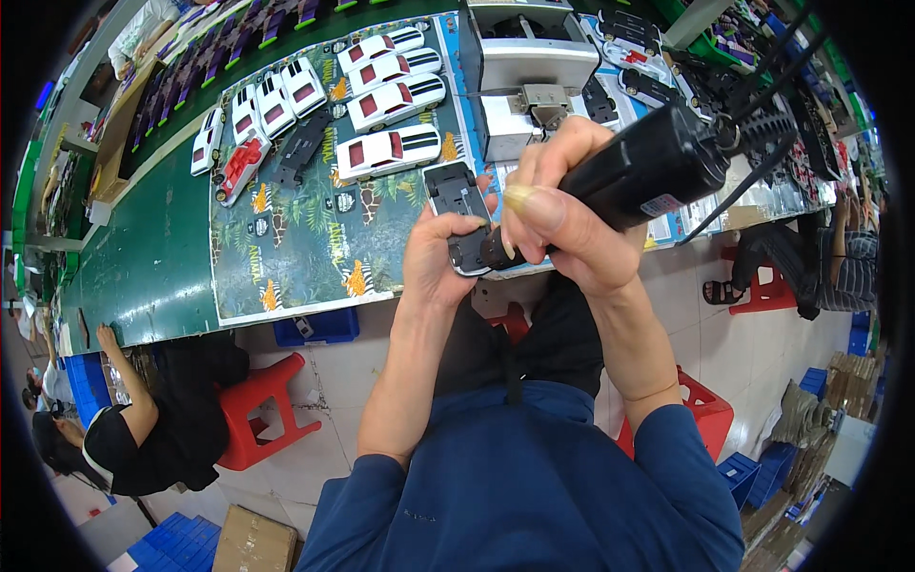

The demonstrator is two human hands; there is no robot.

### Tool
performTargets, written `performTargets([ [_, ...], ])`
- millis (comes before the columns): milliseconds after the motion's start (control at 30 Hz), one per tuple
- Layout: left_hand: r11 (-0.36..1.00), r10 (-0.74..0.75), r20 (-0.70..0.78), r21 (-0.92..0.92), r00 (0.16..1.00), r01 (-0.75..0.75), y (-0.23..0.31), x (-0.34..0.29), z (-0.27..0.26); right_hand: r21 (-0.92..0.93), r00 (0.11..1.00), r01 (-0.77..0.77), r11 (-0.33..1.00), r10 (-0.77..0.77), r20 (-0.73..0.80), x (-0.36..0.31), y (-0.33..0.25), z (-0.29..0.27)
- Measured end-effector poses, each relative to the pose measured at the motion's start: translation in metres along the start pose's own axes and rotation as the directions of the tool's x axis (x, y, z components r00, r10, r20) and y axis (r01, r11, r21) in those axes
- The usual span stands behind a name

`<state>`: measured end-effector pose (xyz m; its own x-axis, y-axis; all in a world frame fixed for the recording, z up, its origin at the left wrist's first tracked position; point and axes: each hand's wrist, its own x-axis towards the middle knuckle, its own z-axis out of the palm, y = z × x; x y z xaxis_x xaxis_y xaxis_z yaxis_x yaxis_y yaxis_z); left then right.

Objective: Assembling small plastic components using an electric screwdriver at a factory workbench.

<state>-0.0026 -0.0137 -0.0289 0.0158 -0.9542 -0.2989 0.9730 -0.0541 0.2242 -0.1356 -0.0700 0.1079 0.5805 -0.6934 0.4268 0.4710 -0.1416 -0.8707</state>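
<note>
My left hand point(434, 253) grips a toy car point(456, 188) turned with its black underside up, just over the table's front edge. In my right hand point(572, 214) is a black electric screwdriver point(648, 164), a cord running from its back end. Its tip meets the near end of the car's underside; the exact contact point is hidden by my fingers. Beyond my hands, white toy cars with black stripes point(389, 153) stand in a column. More white cars point(274, 105) sit to the left, beside a red-and-white car body point(242, 168) and a black car base point(303, 148).
A grey-white machine point(529, 71) stands at the back centre. Black car bases point(629, 30) lie at the far right. The screwdriver's cable point(739, 191) hangs on the right. Red stools point(262, 410) and a blue bin point(319, 326) are below the table; another person point(152, 419) sits at left.
</note>
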Motion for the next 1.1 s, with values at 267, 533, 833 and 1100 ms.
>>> performTargets([
  [267, 0.999, 0.034, -0.009, -0.005, 0.999, -0.034, -0.003, -0.007, 0.027, 0.115, 1.0, -0.01, 0.993, 0.013, -0.023, -0.001, 0.009, 0.003],
  [533, 0.999, -0.035, 0.014, -0.027, 0.999, 0.035, 0.001, -0.009, 0.016, 0.06, 0.995, -0.018, 0.998, 0.012, 0.096, 0.0, 0.006, 0.004],
  [833, 1.0, -0.027, -0.1, 0.002, 0.995, 0.027, 0.007, -0.012, 0.012, 0.155, 0.994, 0.008, 0.988, -0.025, 0.107, 0.0, 0.009, 0.011],
  [1100, 0.738, 0.299, 0.154, 0.589, 0.942, -0.33, 0.021, -0.031, 0.036, 0.359, 0.948, 0.12, 0.926, -0.214, 0.235, -0.009, -0.003, -0.007],
])
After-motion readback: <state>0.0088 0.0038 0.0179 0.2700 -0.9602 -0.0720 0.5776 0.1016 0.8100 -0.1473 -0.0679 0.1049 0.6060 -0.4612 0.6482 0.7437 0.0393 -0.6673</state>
